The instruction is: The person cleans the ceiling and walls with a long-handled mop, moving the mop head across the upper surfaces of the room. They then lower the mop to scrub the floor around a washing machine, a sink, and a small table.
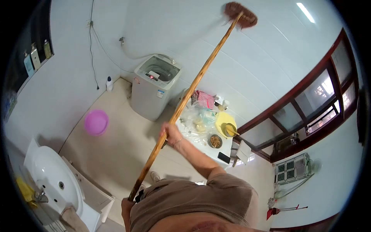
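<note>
A long-handled broom [201, 73] with a wooden pole runs diagonally across the view. Its fuzzy reddish-brown head [240, 16] is up against or close to the pale wall; contact cannot be made out. My right hand [171, 133] is wrapped round the middle of the pole. Low down by my body, my left hand [126, 207] closes on the pole's bottom end, its fingers partly hidden.
A washing machine [150, 91] with its lid up stands by the wall. Beside it, a white table [189, 133] carries bowls, plastic bags and a phone [223, 157]. A pink basin [96, 122] lies on the floor; a sink [54, 178] is at left, dark-framed windows [301, 104] at right.
</note>
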A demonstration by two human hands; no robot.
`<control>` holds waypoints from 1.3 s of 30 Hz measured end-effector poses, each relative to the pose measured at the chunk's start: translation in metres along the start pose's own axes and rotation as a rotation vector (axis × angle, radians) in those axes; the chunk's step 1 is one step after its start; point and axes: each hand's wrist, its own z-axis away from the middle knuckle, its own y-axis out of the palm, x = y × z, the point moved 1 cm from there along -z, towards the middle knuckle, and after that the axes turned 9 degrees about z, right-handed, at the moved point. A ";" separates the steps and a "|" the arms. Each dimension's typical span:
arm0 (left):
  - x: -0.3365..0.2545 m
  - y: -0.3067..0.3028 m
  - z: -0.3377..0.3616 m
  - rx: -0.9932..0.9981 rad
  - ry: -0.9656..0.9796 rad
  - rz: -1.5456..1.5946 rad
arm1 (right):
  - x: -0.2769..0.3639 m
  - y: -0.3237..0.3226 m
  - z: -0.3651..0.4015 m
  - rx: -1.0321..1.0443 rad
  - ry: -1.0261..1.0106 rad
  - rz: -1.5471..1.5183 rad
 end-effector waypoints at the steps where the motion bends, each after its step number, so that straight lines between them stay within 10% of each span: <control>1: -0.035 -0.005 -0.005 0.010 0.047 -0.039 | 0.026 -0.007 -0.010 0.030 -0.066 0.006; 8: -0.130 -0.010 -0.040 -0.036 0.186 -0.105 | 0.115 -0.031 -0.022 0.080 -0.196 -0.083; 18: 0.036 -0.071 0.054 -0.040 -0.325 -0.248 | -0.089 -0.007 0.029 0.209 0.141 -0.223; 22: 0.202 -0.081 0.053 -0.074 -0.319 -0.437 | -0.163 0.000 0.045 0.176 0.284 -0.256; 31: 0.101 -0.079 0.053 -0.032 -0.257 -0.440 | -0.168 -0.031 0.056 0.174 0.258 -0.247; 39: -0.040 0.003 -0.058 0.011 0.057 -0.392 | 0.013 -0.090 0.002 0.204 -0.126 -0.175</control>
